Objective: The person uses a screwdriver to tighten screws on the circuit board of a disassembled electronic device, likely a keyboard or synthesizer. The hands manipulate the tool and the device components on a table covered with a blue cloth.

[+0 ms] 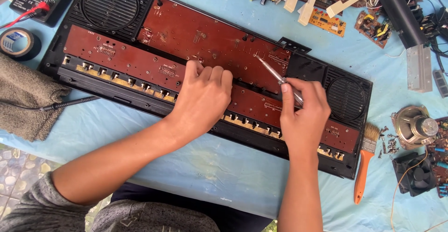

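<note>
Head view: our left hand (203, 96) presses flat, fingers curled, on the brown circuit board (205, 38) of the opened keyboard case (298, 69), steadying it. Our right hand (303, 113) grips the screwdriver (275, 76), tip on the board.

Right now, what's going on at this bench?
A person has an opened electronic keyboard lying back-side up on a light blue cloth, its brown circuit boards exposed. The right hand holds a screwdriver with its tip set on the upper board. The left hand rests curled on the boards at the middle. An orange-handled brush, a loose speaker and a tape roll lie around.
</note>
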